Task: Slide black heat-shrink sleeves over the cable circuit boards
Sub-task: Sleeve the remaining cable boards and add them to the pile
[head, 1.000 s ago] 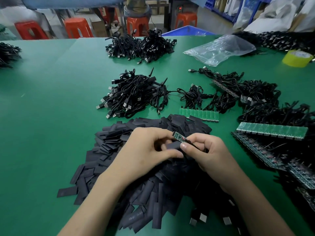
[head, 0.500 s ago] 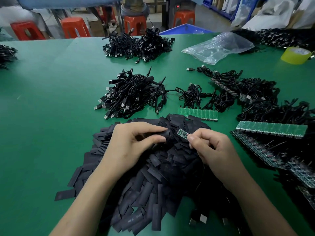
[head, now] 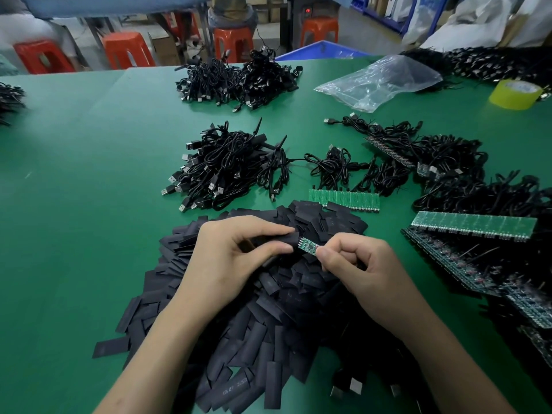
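The left hand (head: 227,258) pinched a sleeve (head: 283,238), its mouth just beside the board (head: 307,245), which the right hand (head: 364,270) pinched pointing toward it.

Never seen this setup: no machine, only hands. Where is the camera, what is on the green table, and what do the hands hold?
No robot here: a person works bare-handed, filmed by one wide-angle camera on their head, looking down. The left hand pinches a black sleeve; the right hand pinches a green circuit board, its end at the sleeve's opening. Below lies a pile of sleeves; beyond, cable bundles, board strips, a plastic bag and a tape roll on the green table.
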